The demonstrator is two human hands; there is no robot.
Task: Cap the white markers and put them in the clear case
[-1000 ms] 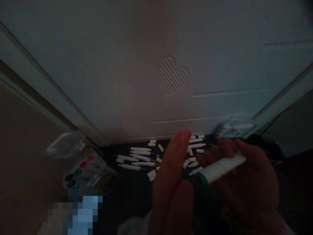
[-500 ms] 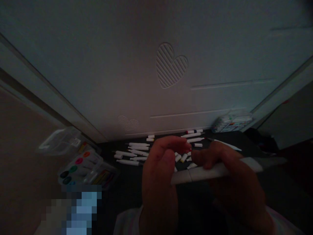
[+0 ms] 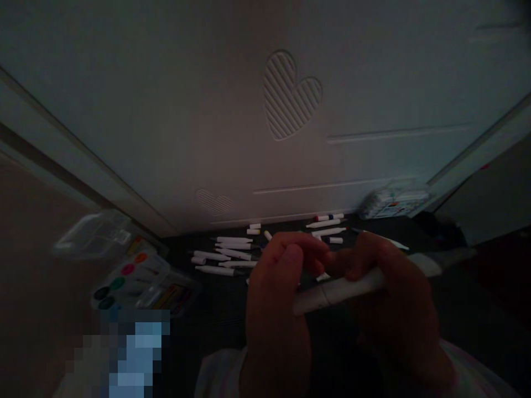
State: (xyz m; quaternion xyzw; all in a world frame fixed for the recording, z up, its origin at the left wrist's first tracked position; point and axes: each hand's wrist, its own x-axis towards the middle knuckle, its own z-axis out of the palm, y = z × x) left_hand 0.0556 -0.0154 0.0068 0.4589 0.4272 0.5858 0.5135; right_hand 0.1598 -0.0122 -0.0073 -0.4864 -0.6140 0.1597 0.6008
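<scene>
My right hand (image 3: pixel 390 293) is closed around a white marker (image 3: pixel 352 288), held at a slant. Its dark, tapering tip points out to the right, and its other end lies near the heel of my left hand (image 3: pixel 280 293). The fingers of my left hand are bent inward, with the thumb up against them, and meet the fingertips of my right hand. Whether something small is between them is hidden. Behind my hands, several uncapped white markers (image 3: pixel 234 254) and loose caps (image 3: pixel 254 231) lie on a dark surface (image 3: pixel 219 326).
At left stands an open clear plastic case (image 3: pixel 136 276) with colour-ended markers in it. Another clear case (image 3: pixel 394 200) rests at the back right. A white panel with a carved heart (image 3: pixel 290 97) rises behind the surface. A blurred-out patch (image 3: pixel 133 354) covers the lower left.
My left hand has shifted slightly right, and its fingers have curled closer to my right hand's fingertips. The marker is tilted a little more. The camera view has shifted slightly.
</scene>
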